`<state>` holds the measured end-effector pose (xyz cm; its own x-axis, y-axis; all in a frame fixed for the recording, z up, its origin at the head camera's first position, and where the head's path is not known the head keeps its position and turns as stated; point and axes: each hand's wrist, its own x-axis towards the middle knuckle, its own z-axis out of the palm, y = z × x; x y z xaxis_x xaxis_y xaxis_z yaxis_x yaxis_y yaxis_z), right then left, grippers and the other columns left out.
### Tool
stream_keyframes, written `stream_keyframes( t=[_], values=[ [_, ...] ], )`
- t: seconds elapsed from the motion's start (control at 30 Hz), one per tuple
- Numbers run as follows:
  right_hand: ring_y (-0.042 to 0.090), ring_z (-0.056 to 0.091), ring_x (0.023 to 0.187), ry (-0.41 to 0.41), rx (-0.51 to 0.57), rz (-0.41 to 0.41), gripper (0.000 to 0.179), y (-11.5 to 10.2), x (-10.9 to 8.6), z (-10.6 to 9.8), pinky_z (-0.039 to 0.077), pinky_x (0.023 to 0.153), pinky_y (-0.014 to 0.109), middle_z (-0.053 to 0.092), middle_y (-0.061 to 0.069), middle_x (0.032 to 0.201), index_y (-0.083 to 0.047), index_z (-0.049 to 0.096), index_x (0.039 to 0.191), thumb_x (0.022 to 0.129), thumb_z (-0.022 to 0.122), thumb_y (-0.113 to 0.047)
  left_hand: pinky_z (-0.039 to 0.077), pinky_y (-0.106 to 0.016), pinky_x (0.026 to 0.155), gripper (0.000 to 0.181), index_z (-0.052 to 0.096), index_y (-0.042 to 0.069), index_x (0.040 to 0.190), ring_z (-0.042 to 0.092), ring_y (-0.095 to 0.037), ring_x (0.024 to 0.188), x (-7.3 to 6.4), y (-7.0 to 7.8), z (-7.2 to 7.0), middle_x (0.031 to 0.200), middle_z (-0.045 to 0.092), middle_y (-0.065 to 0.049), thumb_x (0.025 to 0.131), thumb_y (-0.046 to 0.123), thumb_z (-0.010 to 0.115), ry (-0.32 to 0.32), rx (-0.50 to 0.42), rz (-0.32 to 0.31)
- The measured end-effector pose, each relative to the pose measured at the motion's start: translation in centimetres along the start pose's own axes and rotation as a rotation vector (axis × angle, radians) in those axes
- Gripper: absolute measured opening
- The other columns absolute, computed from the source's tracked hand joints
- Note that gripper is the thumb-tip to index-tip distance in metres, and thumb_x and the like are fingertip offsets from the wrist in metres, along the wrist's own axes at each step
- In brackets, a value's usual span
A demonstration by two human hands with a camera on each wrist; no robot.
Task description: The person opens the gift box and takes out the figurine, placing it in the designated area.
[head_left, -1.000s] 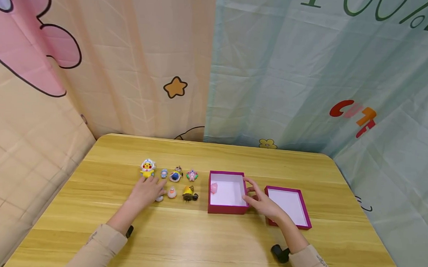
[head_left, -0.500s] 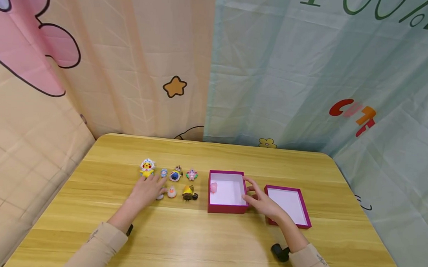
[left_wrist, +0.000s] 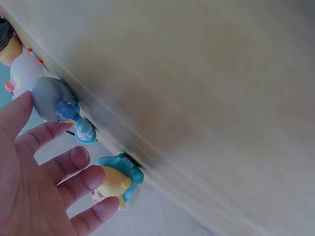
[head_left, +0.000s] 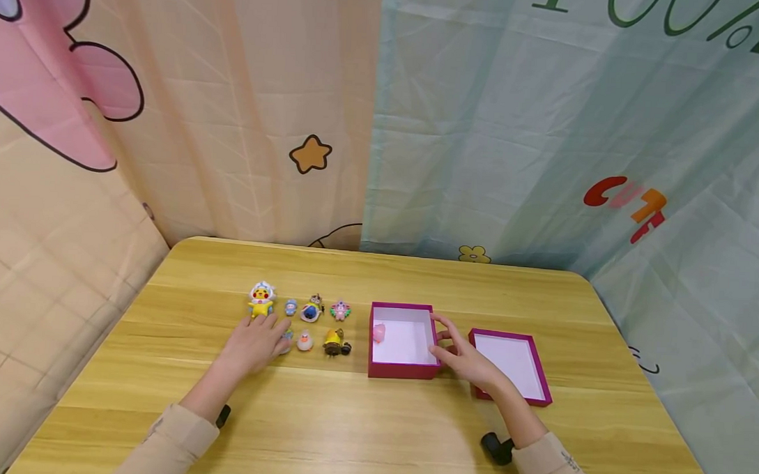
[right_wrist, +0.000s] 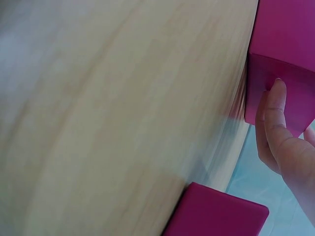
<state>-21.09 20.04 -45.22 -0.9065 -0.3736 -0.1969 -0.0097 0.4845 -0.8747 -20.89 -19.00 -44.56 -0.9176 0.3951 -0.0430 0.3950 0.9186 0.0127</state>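
Observation:
My left hand (head_left: 256, 344) reaches over the left end of a group of small toy figurines. In the left wrist view its fingers are spread, with the tip of the thumb right at a grey-and-blue figurine (left_wrist: 49, 98). Just beyond the other fingers is a yellow figurine with a white hood (head_left: 261, 297), seen from its teal underside in the left wrist view. Against the right wall of an open magenta box (head_left: 402, 372) rests my right hand (head_left: 466, 358), its fingers extended along the wall. A small pink toy (head_left: 379, 333) lies inside the box at the left.
Between left hand and box stand a white duck figurine (head_left: 305, 341), a yellow-and-brown figurine (head_left: 334, 343), a small blue one (head_left: 291, 307), a blue-and-white one (head_left: 312, 309) and a pink-green one (head_left: 341, 310). The box's lid (head_left: 542, 372) lies at the right, inside up.
My left hand has drawn back slightly to the left, so more of the grey-and-blue figurine shows beside it. My right hand and the box have not moved.

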Motion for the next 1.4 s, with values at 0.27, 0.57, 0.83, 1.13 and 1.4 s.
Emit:
stream_keyframes(
  t=[0.27, 0.57, 0.83, 1.13, 1.4],
  values=[
    [0.032, 0.044, 0.107, -0.01, 0.006, 0.011, 0.063, -1.9, -0.9, 0.0, 0.042, 0.088, 0.047, 0.038, 0.02, 0.124, -0.017, 0.017, 0.143, 0.092, 0.052, -0.017, 0.035, -0.055, 0.091, 0.045, 0.048, 0.004, 0.128, 0.045, -0.038, 0.114, 0.0, 0.3, -0.6, 0.123, 0.049, -0.021, 0.093, 0.033, 0.046, 0.021, 0.018, -0.014],
    [0.033, 0.044, 0.108, -0.015, 0.001, 0.016, 0.063, -3.4, -1.6, -0.2, 0.041, 0.09, 0.047, 0.038, 0.022, 0.125, -0.015, 0.016, 0.144, 0.092, 0.052, -0.016, 0.036, -0.052, 0.091, 0.043, 0.049, 0.009, 0.128, 0.047, -0.034, 0.112, 1.6, 2.1, -2.2, 0.12, 0.051, -0.015, 0.093, 0.036, 0.047, 0.157, 0.039, 0.027],
    [0.034, 0.043, 0.109, -0.012, 0.002, 0.02, 0.063, -3.6, -1.7, -0.1, 0.041, 0.09, 0.049, 0.038, 0.023, 0.126, -0.014, 0.017, 0.144, 0.092, 0.052, -0.015, 0.035, -0.049, 0.092, 0.041, 0.051, 0.013, 0.126, 0.048, -0.03, 0.108, 3.8, 5.1, -2.4, 0.119, 0.051, -0.012, 0.093, 0.037, 0.046, 0.213, 0.066, 0.094],
    [0.032, 0.042, 0.111, -0.007, 0.017, -0.002, 0.065, -0.6, -0.3, 0.0, 0.041, 0.09, 0.049, 0.037, 0.019, 0.128, -0.021, 0.016, 0.144, 0.091, 0.054, -0.022, 0.033, -0.047, 0.096, 0.041, 0.051, 0.015, 0.125, 0.047, -0.026, 0.108, 5.8, 8.6, -3.0, 0.117, 0.052, -0.008, 0.093, 0.039, 0.046, 0.227, 0.033, 0.163],
    [0.03, 0.045, 0.107, -0.016, 0.007, -0.029, 0.064, 0.2, 0.0, -0.1, 0.042, 0.088, 0.045, 0.038, 0.018, 0.126, -0.024, 0.017, 0.143, 0.09, 0.054, -0.029, 0.032, -0.045, 0.096, 0.041, 0.052, 0.017, 0.126, 0.045, -0.023, 0.108, 7.3, 11.0, -2.4, 0.117, 0.051, -0.005, 0.091, 0.038, 0.048, 0.225, 0.062, 0.211]
  ],
)
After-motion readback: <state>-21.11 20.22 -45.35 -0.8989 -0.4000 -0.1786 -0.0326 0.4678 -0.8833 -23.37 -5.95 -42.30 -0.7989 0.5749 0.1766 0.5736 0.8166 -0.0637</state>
